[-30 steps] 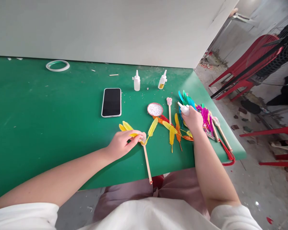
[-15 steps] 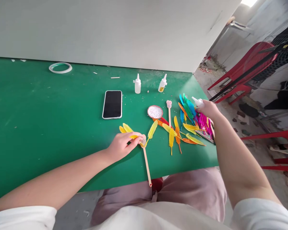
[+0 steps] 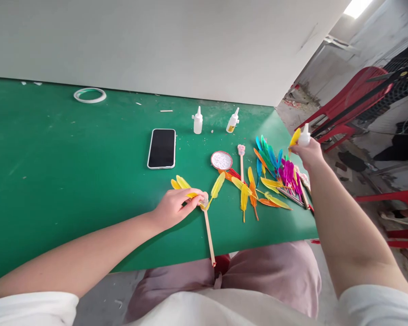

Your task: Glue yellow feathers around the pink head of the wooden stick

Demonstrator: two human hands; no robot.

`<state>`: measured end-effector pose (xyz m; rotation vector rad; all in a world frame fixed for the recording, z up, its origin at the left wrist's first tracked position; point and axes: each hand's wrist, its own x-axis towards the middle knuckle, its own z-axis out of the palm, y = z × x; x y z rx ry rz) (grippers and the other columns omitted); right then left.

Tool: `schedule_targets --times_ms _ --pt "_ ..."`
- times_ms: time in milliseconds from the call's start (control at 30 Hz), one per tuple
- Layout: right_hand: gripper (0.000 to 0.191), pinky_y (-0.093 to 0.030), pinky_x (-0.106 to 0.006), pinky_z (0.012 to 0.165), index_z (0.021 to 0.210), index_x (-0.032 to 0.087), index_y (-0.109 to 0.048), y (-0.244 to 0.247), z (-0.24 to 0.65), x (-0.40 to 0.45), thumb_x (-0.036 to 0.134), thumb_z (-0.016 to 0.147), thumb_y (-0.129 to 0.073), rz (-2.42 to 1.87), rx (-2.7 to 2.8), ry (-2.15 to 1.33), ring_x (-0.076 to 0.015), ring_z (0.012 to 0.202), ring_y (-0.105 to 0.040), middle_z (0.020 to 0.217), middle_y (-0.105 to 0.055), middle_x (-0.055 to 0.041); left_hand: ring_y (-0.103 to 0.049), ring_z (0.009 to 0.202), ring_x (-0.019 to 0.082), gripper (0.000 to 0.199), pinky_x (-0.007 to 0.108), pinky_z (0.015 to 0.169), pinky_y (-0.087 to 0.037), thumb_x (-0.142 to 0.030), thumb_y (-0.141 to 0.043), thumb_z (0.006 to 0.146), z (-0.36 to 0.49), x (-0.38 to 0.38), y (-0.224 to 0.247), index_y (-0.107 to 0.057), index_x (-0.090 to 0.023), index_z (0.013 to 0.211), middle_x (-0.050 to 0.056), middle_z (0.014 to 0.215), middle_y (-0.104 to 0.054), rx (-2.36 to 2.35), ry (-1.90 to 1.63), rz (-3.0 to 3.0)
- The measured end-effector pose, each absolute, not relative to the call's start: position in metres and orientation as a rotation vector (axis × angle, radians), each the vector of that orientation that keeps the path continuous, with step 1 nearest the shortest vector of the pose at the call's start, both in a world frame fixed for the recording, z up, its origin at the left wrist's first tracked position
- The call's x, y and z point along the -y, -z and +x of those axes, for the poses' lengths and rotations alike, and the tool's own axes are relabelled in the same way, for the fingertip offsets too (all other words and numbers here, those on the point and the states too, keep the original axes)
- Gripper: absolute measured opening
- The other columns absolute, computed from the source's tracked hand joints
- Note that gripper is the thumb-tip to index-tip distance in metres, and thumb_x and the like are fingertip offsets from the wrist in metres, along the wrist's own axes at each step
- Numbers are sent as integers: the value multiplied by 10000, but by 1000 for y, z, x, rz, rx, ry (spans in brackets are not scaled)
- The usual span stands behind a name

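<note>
My left hand (image 3: 177,206) is closed at the pinkish, lumpy head of a wooden stick (image 3: 209,235), which points down over the table's near edge. Yellow feathers (image 3: 218,184) fan out from that head on both sides; part of it is hidden by my fingers. Raised at the right, my right hand (image 3: 311,154) grips a small white glue bottle (image 3: 305,136), nozzle up, and also pinches a yellow feather (image 3: 294,137). Below that hand lies a pile of blue, green and magenta feathers (image 3: 287,173). Loose yellow and orange feathers (image 3: 252,192) lie between my hands.
On the green table (image 3: 71,172) are a phone (image 3: 162,148), a tape roll (image 3: 90,95), two more glue bottles (image 3: 197,123) (image 3: 232,122), a round dish of white bits (image 3: 221,160) and another stick with a pink head (image 3: 241,158). Red chairs (image 3: 357,95) stand beyond the right edge.
My right hand has lifted up and to the right from the feather pile, now showing a yellow feather along with the glue bottle, which has tipped upright. My left hand keeps its hold.
</note>
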<state>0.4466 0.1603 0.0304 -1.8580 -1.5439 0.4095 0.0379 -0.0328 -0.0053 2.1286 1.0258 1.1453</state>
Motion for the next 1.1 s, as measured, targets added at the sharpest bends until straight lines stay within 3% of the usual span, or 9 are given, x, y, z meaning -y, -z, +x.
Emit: schedule_targets --times_ms 167,400,633,800,1100 --pt "300 -468 -211 620 835 197 -345 -47 431 -149 179 648 -579 -1721 1290 -522 -101 725 -544 874 -486 -39 -663 708 86 145 148 685 -532 -175 -467 857 38 32 5 -587 -181 939 -11 868 -689 -1036 -1138 2155" --pt "269 -432 -271 526 723 174 -512 -46 375 -113 184 509 -675 -1775 1456 -664 -125 554 -514 617 -515 31 -665 705 91 147 153 678 -539 -183 -465 857 39 32 3 -591 -174 931 -5 876 -690 -1030 -1130 2125" --pt "274 -352 -267 520 836 200 -543 -42 353 -86 407 663 -595 -2063 1960 -453 -158 556 -544 651 -582 5 -664 684 91 145 158 671 -539 -184 -466 857 39 33 2 -589 -177 933 -9 859 -694 -1038 -1150 2149" --pt "259 -335 -279 499 799 211 -552 -25 369 -87 399 631 -611 -2215 2187 -197 -208 608 -556 710 -605 -40 -661 711 91 140 152 674 -531 -170 -472 853 38 33 2 -591 -180 927 -18 837 -693 -1044 -1139 2194" --pt "276 -357 -282 507 890 206 -558 -29 370 -89 332 647 -591 -2286 2028 -380 -163 492 -539 630 -607 -9 -659 693 74 154 134 681 -517 -158 -482 845 38 33 1 -583 -184 958 -33 856 -690 -1022 -1120 2146"
